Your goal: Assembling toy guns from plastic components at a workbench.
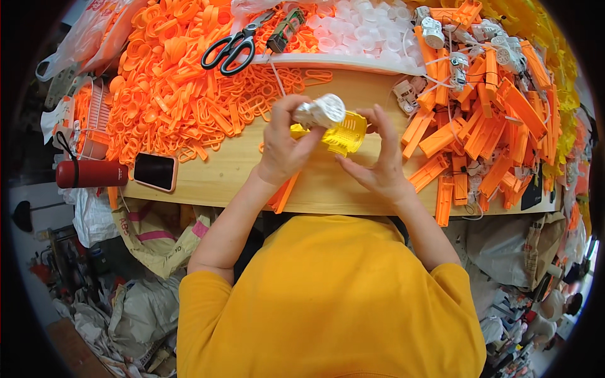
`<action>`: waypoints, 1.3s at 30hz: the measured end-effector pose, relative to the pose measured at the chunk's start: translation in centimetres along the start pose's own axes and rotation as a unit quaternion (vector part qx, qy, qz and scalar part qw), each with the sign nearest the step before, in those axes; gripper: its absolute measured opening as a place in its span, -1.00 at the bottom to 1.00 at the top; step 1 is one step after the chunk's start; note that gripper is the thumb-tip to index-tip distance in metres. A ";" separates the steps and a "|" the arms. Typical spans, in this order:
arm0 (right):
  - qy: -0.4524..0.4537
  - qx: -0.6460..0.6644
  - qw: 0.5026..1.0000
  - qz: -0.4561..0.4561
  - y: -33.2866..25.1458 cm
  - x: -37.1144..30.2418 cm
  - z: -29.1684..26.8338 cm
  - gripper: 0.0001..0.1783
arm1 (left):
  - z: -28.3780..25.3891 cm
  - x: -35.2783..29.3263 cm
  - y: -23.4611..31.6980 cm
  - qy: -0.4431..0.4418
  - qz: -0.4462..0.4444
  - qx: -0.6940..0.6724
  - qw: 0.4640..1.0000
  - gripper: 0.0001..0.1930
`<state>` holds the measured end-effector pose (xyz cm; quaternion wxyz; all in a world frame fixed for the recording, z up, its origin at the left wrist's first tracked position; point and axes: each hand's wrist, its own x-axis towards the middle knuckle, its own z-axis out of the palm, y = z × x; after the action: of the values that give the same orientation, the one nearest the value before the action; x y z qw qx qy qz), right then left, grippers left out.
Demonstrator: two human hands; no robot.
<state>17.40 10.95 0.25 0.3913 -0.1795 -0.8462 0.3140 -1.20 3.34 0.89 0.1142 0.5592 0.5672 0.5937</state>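
My left hand [282,142] is closed around a white plastic cylinder-shaped unit [328,110] with a round end. A yellow plastic shell [348,133] with slots in its wall is held with it; part of the shell shows between the left fingers. Curved around the shell's right side, my right hand [381,154] has its thumb and fingers apart. Its fingertips are close to the shell's edge, and contact is hard to make out. An orange strip-shaped part [285,192] lies on the table under my left wrist.
Small orange plastic parts [183,94] heap up at the left, with black-handled scissors [236,47] on top. Translucent caps [362,28] fill a tray at the back. Orange housings [485,135] with white units pile at the right. A phone [155,171] and red flask [91,174] are at left.
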 end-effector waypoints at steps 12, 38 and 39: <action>0.079 0.177 0.981 -0.013 -0.4 1.2 5.5 0.08 | 1.2 -0.1 0.2 0.038 -0.149 -0.337 0.929 -0.59; -0.001 0.457 0.814 0.359 -1.2 3.0 0.2 -0.03 | 2.3 2.1 0.3 -0.049 -0.154 -0.159 0.974 -0.64; 0.006 0.463 0.815 0.348 -1.3 2.7 0.7 -0.03 | 2.4 2.3 0.5 -0.058 -0.166 -0.149 0.973 -0.64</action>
<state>15.08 11.21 2.32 0.2974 -0.2614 -0.4798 0.7829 0.18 6.26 1.85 0.3261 0.4672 0.5496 0.6110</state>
